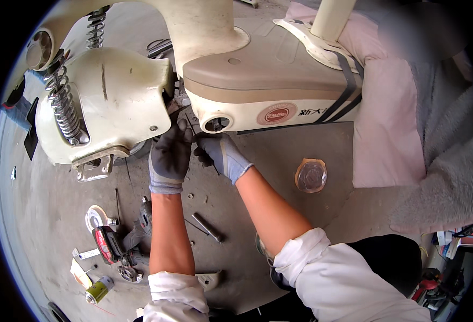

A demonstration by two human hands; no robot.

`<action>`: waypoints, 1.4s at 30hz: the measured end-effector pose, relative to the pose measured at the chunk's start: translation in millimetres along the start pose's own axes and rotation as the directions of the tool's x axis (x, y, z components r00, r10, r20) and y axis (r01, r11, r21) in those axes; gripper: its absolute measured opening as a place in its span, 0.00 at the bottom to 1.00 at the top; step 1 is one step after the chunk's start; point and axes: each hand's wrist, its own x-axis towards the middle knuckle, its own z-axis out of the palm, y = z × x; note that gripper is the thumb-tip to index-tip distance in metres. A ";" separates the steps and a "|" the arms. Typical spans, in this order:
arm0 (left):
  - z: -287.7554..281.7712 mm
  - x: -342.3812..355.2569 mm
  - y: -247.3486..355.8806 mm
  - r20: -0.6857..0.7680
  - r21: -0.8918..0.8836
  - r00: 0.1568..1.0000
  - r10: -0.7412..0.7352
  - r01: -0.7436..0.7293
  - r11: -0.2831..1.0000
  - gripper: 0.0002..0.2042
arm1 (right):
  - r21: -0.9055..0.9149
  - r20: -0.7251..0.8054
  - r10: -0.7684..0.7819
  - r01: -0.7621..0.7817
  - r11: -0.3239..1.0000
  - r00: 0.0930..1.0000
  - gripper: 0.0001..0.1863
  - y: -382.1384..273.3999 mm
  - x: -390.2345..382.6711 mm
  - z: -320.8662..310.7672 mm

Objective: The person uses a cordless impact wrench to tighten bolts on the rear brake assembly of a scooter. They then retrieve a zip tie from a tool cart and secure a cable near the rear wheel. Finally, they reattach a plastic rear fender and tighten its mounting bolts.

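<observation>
Left hand [170,155], grey work glove, sits centre frame with fingers curled up at the gap between the cream rear fender [107,99] and the scooter body [258,91]; whether it grips anything there, cannot tell, the spot is dark and crowded. Right hand [223,154], grey-blue glove, is just beside it, almost touching, fingers closed around a thin dark tool [210,163] that pokes out below the fist. Both hands are directly under the round opening [216,124] in the cream side panel. Nearest the person, lower left of frame: yellow-green spray can [98,290] lying on the concrete floor [48,214], red-and-black power tool [110,246] beside it, white round disc [94,217] just above. Dark metal rod [208,227] lies between the two forearms, small screws scattered near it. Clear round lid [311,175] sits on the floor right of centre, next to a pink cloth [386,129] and grey fleece blanket [451,177] at right. Further up, upper left: coil shock spring [64,104] runs along the fender, a second spring [96,27] above it.
</observation>
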 end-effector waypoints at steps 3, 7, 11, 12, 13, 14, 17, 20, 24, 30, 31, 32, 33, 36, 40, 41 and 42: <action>17.5 -1.4 2.3 -0.076 0.211 0.997 0.032 -0.015 0.977 0.13 | 0.070 0.009 -0.154 0.153 0.986 0.988 0.08 -1.3 1.6 3.5; 31.2 3.5 0.2 -0.080 0.958 0.948 0.308 -0.012 0.287 0.10 | 0.217 0.088 -0.280 0.255 0.942 0.956 0.07 1.1 22.3 6.8; 42.1 14.0 6.2 0.427 0.885 0.873 0.236 -0.350 -0.306 0.11 | 0.173 0.096 -0.379 0.360 0.917 0.920 0.08 -4.0 22.5 14.0; 40.7 15.8 7.4 0.313 0.948 0.932 0.183 -0.293 -0.125 0.12 | 0.149 0.119 -0.394 0.376 0.914 0.911 0.09 -4.0 23.8 14.0; 45.1 17.4 9.0 0.206 0.976 0.972 0.110 -0.213 0.056 0.12 | 0.185 0.088 -0.394 0.374 0.909 0.915 0.09 -4.0 22.9 15.8; 49.3 17.8 10.3 0.109 0.967 0.994 0.016 -0.110 0.228 0.13 | 0.220 0.057 -0.392 0.372 0.902 0.918 0.10 -3.1 21.7 18.8; 54.8 18.9 0.7 -0.159 0.716 0.983 -0.087 0.175 0.676 0.13 | 0.238 0.058 -0.441 0.416 0.877 0.896 0.12 -0.7 25.8 15.8; 40.3 20.5 -4.9 -0.157 0.663 0.985 -0.067 0.156 0.732 0.14 | 0.296 0.040 -0.434 0.404 0.865 0.900 0.11 1.3 23.4 18.7; 19.7 24.8 -10.5 -0.134 0.504 0.990 -0.046 0.108 0.857 0.13 | 0.064 -0.196 -0.615 0.636 0.769 0.763 0.08 4.4 1.1 31.5; 7.5 28.7 -15.8 0.199 -0.055 0.961 -0.193 0.207 0.977 0.17 | -0.901 0.202 -0.907 0.432 -0.024 0.370 0.12 -23.3 -90.9 48.7; 1.4 28.2 -18.8 0.192 -0.143 0.970 -0.151 0.180 0.973 0.18 | -0.841 0.144 -0.916 0.534 0.086 0.374 0.13 -31.2 -97.8 53.4; 3.1 30.0 -22.0 0.238 -0.057 0.966 -0.101 0.117 0.991 0.18 | -0.807 0.063 -0.946 0.574 0.140 0.319 0.13 -41.4 -99.6 61.3; 4.4 30.6 -24.0 0.278 0.023 0.959 -0.049 0.044 0.999 0.18 | -0.805 0.041 -0.925 0.561 0.193 0.377 0.13 -51.7 -100.5 66.1; 6.2 38.6 -24.2 0.156 0.085 0.987 -0.024 0.011 0.996 0.18 | -0.860 0.051 -0.930 0.490 0.145 0.365 0.14 -61.3 -80.0 76.1; 12.0 41.1 -15.2 -0.073 -0.148 0.992 -0.100 0.089 0.985 0.19 | -0.916 -0.016 -0.785 0.306 0.260 0.619 0.14 -85.9 -74.2 100.3; 10.5 43.1 -17.3 -0.037 -0.252 0.986 -0.163 0.148 0.956 0.19 | -0.909 -0.055 -0.794 0.298 0.290 0.606 0.14 -86.7 -72.0 100.5; 8.4 43.8 -18.7 -0.039 -0.271 0.985 -0.169 0.152 0.950 0.19 | -0.924 -0.025 -0.788 0.286 0.253 0.615 0.15 -87.2 -69.2 100.1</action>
